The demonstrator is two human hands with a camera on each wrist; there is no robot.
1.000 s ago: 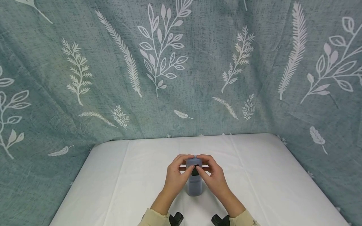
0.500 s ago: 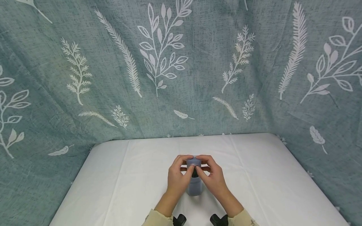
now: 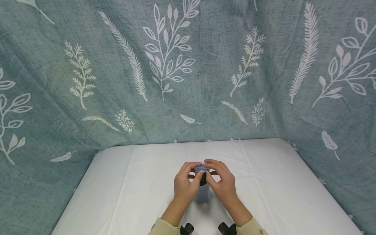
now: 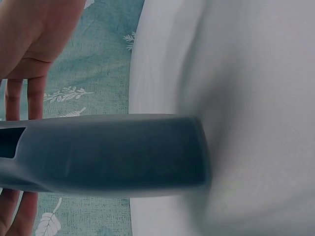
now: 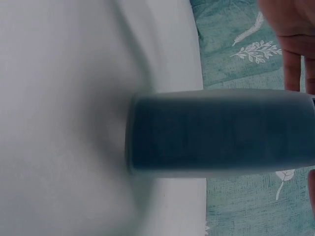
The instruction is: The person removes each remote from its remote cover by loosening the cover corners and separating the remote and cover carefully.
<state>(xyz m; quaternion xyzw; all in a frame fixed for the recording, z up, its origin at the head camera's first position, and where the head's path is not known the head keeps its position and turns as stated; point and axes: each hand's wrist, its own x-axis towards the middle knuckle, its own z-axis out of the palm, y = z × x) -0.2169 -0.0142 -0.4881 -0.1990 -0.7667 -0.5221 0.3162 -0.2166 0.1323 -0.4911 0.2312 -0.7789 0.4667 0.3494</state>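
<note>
- Teal leaf-print fabric (image 3: 211, 81) backs a white-covered table (image 3: 147, 182).
- Left grip (image 3: 184, 184) and right grip (image 3: 223, 184) pinch a container (image 3: 202, 195), partly hiding it.
- The container is blue-gray, with a black patch (image 3: 203, 180).

Pale-yellow left sleeve (image 3: 166, 227) | matching right sleeve (image 3: 249, 226) — small dark printed motif (image 3: 262, 231) | stubby black devices (image 3: 187, 229) — one beside each sleeve
</note>
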